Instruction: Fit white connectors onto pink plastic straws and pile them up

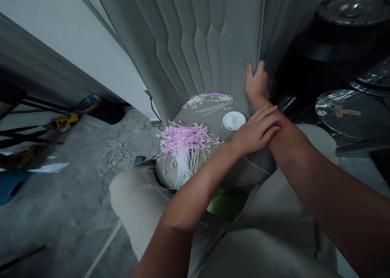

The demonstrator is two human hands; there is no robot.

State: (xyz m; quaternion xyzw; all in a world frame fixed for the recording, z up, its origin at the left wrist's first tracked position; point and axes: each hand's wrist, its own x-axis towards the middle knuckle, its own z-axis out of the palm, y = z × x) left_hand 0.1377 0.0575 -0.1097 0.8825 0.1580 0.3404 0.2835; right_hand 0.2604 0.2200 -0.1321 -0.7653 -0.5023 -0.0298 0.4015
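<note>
My left hand [258, 129] lies across my right forearm, fingers stretched out and holding nothing. Farther up, my right hand [256, 83] is at the right edge of the grey padded chair back [207, 58]; its thumb is on the front and its fingers curl around the side. On the seat lies a heap of thin pink-and-white sticks [185, 144] with small white tips. Behind it are a scatter of small white pieces [198, 101] and a few loose pale sticks [215, 107]. A small white dish [234, 120] with something white in it sits beside my left hand.
My legs [137, 200] straddle the chair seat. A coiled pale cable [128, 148] lies on the floor at left, near a dark cylindrical bin [103, 109]. Large pots [350, 22] and a plastic-wrapped round lid [350, 113] stand at right. Something green [227, 205] shows below the seat.
</note>
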